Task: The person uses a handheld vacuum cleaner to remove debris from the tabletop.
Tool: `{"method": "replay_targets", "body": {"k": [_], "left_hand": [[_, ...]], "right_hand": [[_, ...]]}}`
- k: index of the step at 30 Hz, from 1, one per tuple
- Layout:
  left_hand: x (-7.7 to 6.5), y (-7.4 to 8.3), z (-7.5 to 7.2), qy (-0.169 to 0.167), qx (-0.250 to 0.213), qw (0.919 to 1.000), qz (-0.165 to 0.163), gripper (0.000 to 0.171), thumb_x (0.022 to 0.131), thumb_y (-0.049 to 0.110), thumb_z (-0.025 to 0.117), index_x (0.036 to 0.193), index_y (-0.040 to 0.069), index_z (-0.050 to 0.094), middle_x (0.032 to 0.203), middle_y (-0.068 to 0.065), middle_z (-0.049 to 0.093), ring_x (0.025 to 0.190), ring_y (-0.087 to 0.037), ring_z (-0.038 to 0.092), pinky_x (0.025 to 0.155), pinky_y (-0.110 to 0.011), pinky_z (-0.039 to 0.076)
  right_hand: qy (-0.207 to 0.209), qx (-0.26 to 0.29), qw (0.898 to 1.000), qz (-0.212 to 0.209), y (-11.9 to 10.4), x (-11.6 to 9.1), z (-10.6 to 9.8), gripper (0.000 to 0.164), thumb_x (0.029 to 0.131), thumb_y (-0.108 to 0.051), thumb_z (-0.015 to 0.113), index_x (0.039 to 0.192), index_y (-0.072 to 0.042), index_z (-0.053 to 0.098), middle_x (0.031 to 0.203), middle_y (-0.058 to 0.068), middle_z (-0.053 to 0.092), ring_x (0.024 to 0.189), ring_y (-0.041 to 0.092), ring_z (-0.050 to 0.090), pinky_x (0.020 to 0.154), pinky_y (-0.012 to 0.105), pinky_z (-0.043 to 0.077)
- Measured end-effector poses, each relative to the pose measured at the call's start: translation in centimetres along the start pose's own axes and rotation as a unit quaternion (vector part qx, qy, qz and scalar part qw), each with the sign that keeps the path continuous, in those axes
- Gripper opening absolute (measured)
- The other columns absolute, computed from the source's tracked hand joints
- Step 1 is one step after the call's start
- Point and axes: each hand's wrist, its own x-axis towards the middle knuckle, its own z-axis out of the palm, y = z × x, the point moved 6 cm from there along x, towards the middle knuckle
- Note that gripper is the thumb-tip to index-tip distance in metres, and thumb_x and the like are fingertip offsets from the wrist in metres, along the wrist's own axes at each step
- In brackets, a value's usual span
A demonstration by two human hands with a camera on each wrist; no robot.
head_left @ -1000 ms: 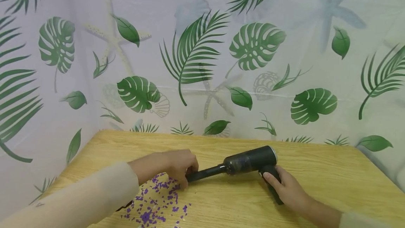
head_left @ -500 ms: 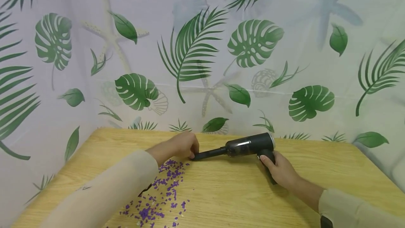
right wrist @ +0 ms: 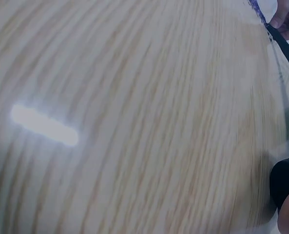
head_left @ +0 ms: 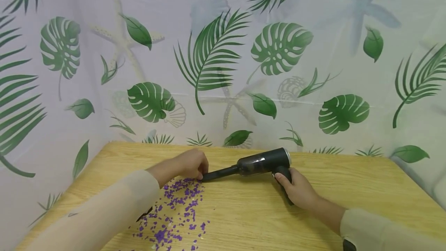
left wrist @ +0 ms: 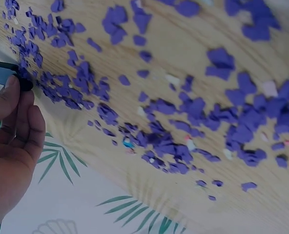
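A black handheld vacuum (head_left: 265, 162) lies low over the wooden table (head_left: 348, 189), its thin nozzle (head_left: 220, 174) pointing left. My right hand (head_left: 296, 191) grips the vacuum's handle. My left hand (head_left: 191, 164) pinches the nozzle tip (left wrist: 21, 82) at the far edge of a scatter of purple scraps (head_left: 177, 208). In the left wrist view the scraps (left wrist: 183, 117) spread across the wood, and my left hand's fingers (left wrist: 17, 122) curl beside the black tip. The right wrist view shows blurred table (right wrist: 134, 122), the nozzle (right wrist: 283, 44) and the handle (right wrist: 285, 183).
A curtain printed with green leaves (head_left: 216, 57) hangs behind and on both sides of the table. The scraps lie on the left front part of the table; bare wood (head_left: 376, 181) stretches to the right of the vacuum.
Both hands and the vacuum rose away from me to the far edge of the scraps, then shifted slightly left. The left hand stayed on the nozzle tip throughout.
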Motion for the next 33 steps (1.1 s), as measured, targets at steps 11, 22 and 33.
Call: {"method": "replay_targets", "body": {"k": [11, 22, 33], "left_hand": [[-1.6, -2.2, -0.5, 0.002, 0.020, 0.9994, -0.027, 0.011, 0.081, -0.001, 0.076, 0.083, 0.010, 0.077, 0.079, 0.000, 0.071, 0.075, -0.015, 0.064, 0.074, -0.032, 0.056], [-4.7, -4.1, -1.1, 0.004, 0.017, 0.9997, -0.019, 0.010, 0.080, 0.000, 0.078, 0.083, 0.010, 0.075, 0.078, 0.002, 0.070, 0.073, -0.011, 0.063, 0.070, -0.027, 0.054], [-7.7, -6.7, -1.5, 0.017, 0.016, 0.9996, -0.018, 0.014, 0.080, -0.001, 0.078, 0.079, 0.013, 0.073, 0.072, 0.006, 0.066, 0.065, -0.005, 0.057, 0.063, -0.024, 0.051]], "right_hand": [[0.003, 0.009, 1.000, 0.005, -1.8, 0.8, 2.2, 0.039, 0.105, -0.026, 0.051, 0.115, 0.012, 0.051, 0.088, 0.014, 0.056, 0.076, 0.023, 0.052, 0.066, 0.032, 0.043], [-0.007, 0.015, 1.000, -0.007, -4.3, 1.5, 4.4, 0.040, 0.105, -0.025, 0.051, 0.118, 0.012, 0.051, 0.090, 0.013, 0.056, 0.078, 0.023, 0.052, 0.069, 0.034, 0.043], [-0.005, 0.031, 0.999, -0.020, -6.6, 2.6, 7.3, 0.035, 0.104, -0.024, 0.052, 0.116, 0.009, 0.053, 0.088, 0.011, 0.056, 0.078, 0.022, 0.052, 0.070, 0.033, 0.042]]}}
